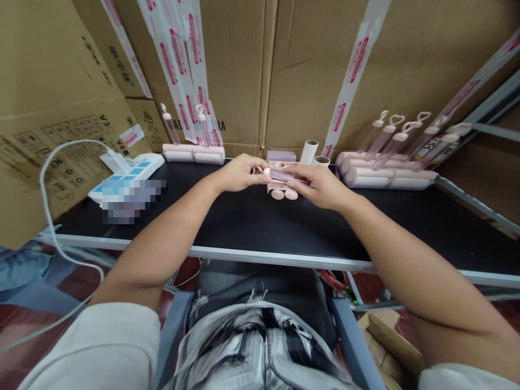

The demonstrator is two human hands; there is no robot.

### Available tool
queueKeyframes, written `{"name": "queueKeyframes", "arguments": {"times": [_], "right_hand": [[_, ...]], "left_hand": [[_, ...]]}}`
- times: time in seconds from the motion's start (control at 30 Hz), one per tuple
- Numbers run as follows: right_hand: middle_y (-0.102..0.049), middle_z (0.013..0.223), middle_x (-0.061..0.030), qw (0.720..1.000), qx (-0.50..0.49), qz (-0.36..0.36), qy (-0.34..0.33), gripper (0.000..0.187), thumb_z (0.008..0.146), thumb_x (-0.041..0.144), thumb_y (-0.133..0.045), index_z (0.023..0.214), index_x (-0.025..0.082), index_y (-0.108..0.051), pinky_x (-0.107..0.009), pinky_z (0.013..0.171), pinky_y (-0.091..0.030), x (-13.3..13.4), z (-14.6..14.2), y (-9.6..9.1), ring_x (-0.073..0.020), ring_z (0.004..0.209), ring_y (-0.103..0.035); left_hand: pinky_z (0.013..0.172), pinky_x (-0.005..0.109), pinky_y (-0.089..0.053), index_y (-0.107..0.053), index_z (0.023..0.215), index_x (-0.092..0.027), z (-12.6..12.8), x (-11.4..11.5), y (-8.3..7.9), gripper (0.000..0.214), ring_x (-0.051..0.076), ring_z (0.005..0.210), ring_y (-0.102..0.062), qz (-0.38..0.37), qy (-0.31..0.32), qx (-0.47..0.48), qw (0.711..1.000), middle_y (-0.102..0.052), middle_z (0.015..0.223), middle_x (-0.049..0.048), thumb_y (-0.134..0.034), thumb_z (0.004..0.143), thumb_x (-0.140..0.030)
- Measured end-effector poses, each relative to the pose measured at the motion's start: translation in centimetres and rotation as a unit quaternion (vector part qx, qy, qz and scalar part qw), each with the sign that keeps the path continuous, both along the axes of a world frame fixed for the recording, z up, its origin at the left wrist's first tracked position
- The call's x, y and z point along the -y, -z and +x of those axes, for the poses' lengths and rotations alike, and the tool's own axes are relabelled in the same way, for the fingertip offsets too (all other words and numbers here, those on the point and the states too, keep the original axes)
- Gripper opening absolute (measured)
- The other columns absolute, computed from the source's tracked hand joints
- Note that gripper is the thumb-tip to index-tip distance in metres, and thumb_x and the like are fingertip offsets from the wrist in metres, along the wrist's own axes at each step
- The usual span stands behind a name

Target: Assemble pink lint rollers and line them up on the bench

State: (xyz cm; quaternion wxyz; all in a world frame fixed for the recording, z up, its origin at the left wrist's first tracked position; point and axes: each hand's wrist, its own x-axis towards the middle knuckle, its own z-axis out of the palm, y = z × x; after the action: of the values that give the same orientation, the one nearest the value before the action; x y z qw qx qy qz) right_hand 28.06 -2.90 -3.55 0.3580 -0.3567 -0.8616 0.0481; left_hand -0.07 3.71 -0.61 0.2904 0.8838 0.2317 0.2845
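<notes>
Nearly closed: left fingers [255, 161] on pink cap [266, 174], right fingers [303, 170] around tube [280, 175].

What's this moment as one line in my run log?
left hand: on cap of see-through tube | right hand: holding tube's other end | nearby: pink piece, white cylinders

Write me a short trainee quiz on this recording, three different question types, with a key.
1. What colour are the two cylinders standing just beyond the right hand?
A) black
B) green
C) white

2. True or false: the power strip lies to the left of the left hand.

3. Fill in: the left hand's fingers are at the ____ end of the clear tube.

Key: 1. C; 2. true; 3. capped
</notes>
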Motion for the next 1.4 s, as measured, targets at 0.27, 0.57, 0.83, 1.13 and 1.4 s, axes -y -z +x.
{"name": "queueKeyframes", "arguments": {"times": [0.27, 0.57, 0.83, 1.13, 1.4], "right_hand": [[-0.081, 0.136, -0.0166, 0.989, 0.085, 0.081, 0.091, 0.041, 0.106, 0.041, -0.066, 0.140, 0.021, -0.078, -0.051, 0.102, -0.062, 1.3, -1.3, 0.1, -0.0387, 0.123, -0.078], [-0.084, 0.125, -0.0172, 0.978, 0.097, 0.140, 0.120, 0.046, 0.111, 0.046, -0.059, 0.143, 0.018, -0.077, -0.047, 0.094, -0.064, 1.8, -1.6, 0.6, -0.0358, 0.111, -0.081], [-0.085, 0.111, -0.0152, 0.985, 0.082, 0.116, 0.103, 0.048, 0.109, 0.054, -0.058, 0.136, 0.022, -0.081, -0.044, 0.086, -0.061, 1.3, -1.2, 1.1, -0.0348, 0.101, -0.080], [-0.087, 0.108, -0.0129, 0.997, 0.010, 0.048, 0.063, 0.042, 0.105, 0.052, -0.064, 0.124, 0.022, -0.085, -0.042, 0.085, -0.058, 1.3, -1.5, 0.7, -0.0310, 0.092, -0.079], [-0.079, 0.081, -0.0058, 0.998, -0.045, -0.008, 0.045, 0.048, 0.105, 0.060, -0.064, 0.119, 0.020, -0.087, -0.035, 0.071, -0.051, 1.9, -1.9, 0.2, -0.0219, 0.068, -0.066]], "left_hand": [[0.070, 0.026, -0.044, -0.079, 0.101, -0.014, 0.2, 0.8, 0.1, 0.040, 0.013, 0.072, -0.058, 0.013, 0.005, -0.019, 1.000, -0.071, 0.082, 0.0011, -0.076, 0.089, -0.052], [0.069, 0.026, -0.042, -0.073, 0.095, -0.015, 0.7, 1.8, -0.3, 0.032, 0.012, 0.068, -0.052, 0.028, 0.010, -0.008, 1.000, -0.065, 0.076, -0.0012, -0.073, 0.090, -0.046], [0.069, 0.026, -0.043, -0.072, 0.096, -0.017, 0.7, 2.1, -0.5, 0.023, 0.014, 0.071, -0.058, 0.081, 0.009, -0.056, 0.995, -0.068, 0.079, -0.0005, -0.070, 0.091, -0.039], [0.069, 0.026, -0.040, -0.073, 0.099, -0.018, 0.9, 2.4, -0.4, 0.022, 0.013, 0.069, -0.052, 0.098, 0.008, -0.058, 0.993, -0.066, 0.077, -0.0015, -0.070, 0.091, -0.039], [0.073, 0.026, -0.043, -0.071, 0.096, -0.017, 1.2, 3.0, -0.3, 0.024, 0.013, 0.072, -0.056, 0.101, 0.012, -0.038, 0.994, -0.071, 0.083, 0.0004, -0.067, 0.094, -0.041]]}}
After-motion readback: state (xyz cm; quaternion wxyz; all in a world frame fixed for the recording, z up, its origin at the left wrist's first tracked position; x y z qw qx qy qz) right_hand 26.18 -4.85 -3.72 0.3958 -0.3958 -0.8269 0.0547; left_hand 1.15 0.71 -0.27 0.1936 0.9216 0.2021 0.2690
